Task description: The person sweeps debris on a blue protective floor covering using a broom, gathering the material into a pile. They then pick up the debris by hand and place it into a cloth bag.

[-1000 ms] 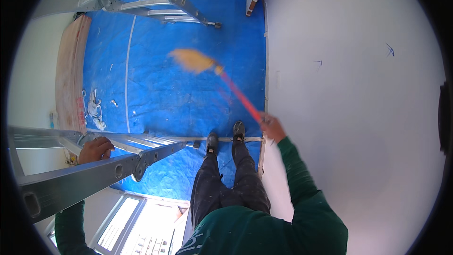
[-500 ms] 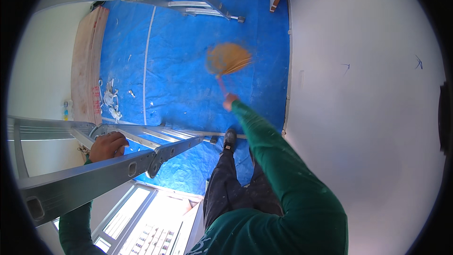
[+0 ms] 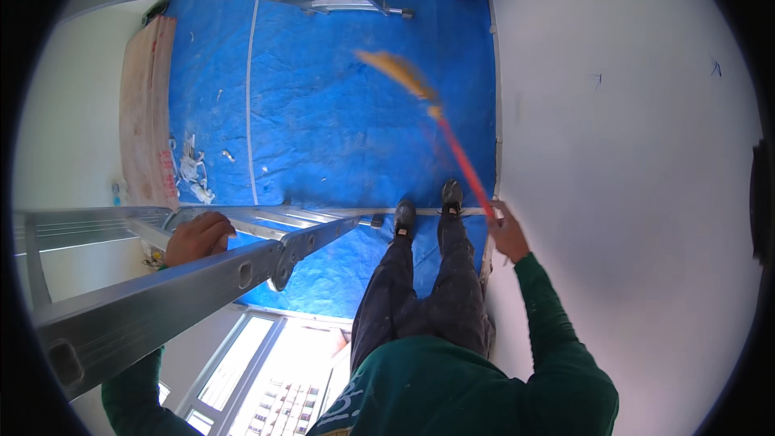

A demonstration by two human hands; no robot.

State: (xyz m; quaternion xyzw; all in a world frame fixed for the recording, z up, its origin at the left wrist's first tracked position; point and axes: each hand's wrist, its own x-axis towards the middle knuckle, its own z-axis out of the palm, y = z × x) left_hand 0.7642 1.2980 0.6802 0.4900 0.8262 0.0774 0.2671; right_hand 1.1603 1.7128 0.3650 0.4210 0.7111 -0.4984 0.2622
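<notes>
A wide fisheye camera on the person's head looks steeply down, past the close dark-green top, over the left hand and right hand, toward the blue tarpaulin farther below.

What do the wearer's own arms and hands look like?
Dark green long sleeves on both arms, left sleeve and right sleeve, the right ending near the wrist. No print or cables visible on either. Left fingers and right fingers are bare, no gloves.
</notes>
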